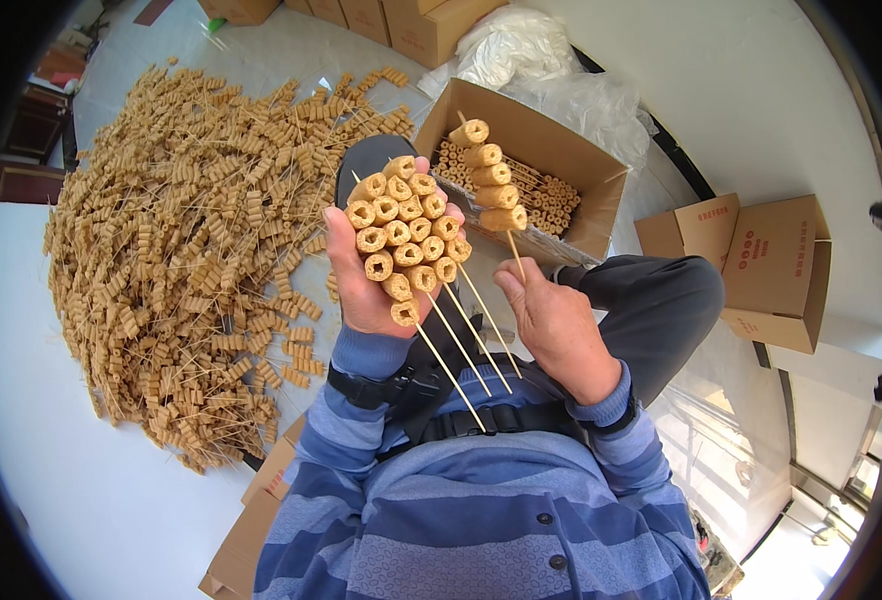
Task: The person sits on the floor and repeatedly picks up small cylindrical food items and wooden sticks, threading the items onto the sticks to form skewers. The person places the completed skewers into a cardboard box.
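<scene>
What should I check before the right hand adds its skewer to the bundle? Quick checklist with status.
1. Left hand has a firm hold on the bundle of skewers: ok, fingers wrap around it, sticks point down toward the chest.
2. Right hand pinches the single skewer by its bare stick: ok, the skewer stands upright with four pieces on it.
3. Single skewer clear of the bundle: ok, a gap shows between them.
4. Open cardboard box within reach, behind the hands: ok, some skewers already lie in it.
5. Pile of skewers on the white sheet at the person's left: ok, plenty there.
6. Exact count in the bundle: cannot tell, pieces overlap.
</scene>
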Demonstrator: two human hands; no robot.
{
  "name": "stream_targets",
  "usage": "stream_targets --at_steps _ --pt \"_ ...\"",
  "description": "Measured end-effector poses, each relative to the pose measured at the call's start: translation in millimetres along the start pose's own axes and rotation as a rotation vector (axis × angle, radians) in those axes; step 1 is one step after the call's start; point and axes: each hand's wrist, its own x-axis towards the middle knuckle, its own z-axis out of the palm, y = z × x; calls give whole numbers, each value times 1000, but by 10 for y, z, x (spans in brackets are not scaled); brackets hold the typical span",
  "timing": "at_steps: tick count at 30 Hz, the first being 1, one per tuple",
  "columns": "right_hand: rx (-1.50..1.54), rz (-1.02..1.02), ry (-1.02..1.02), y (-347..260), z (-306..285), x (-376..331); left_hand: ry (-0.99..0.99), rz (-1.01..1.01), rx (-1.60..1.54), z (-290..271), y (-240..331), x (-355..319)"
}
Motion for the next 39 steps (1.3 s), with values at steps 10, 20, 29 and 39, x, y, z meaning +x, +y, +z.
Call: stream_targets --at_steps 10,20,29,39 --pt "161 -52 -228 -44 -22 -42 115 64 -84 72 -48 -55" --pt "123 -33 -382 27 10 -88 139 -59 35 -6 -114 -131" --pt "342 -107 -94 24 -276 27 238 151 393 -149 57 19" --pt "187 -207 297 -135 26 260 22 -101 660 -110 -394 116"
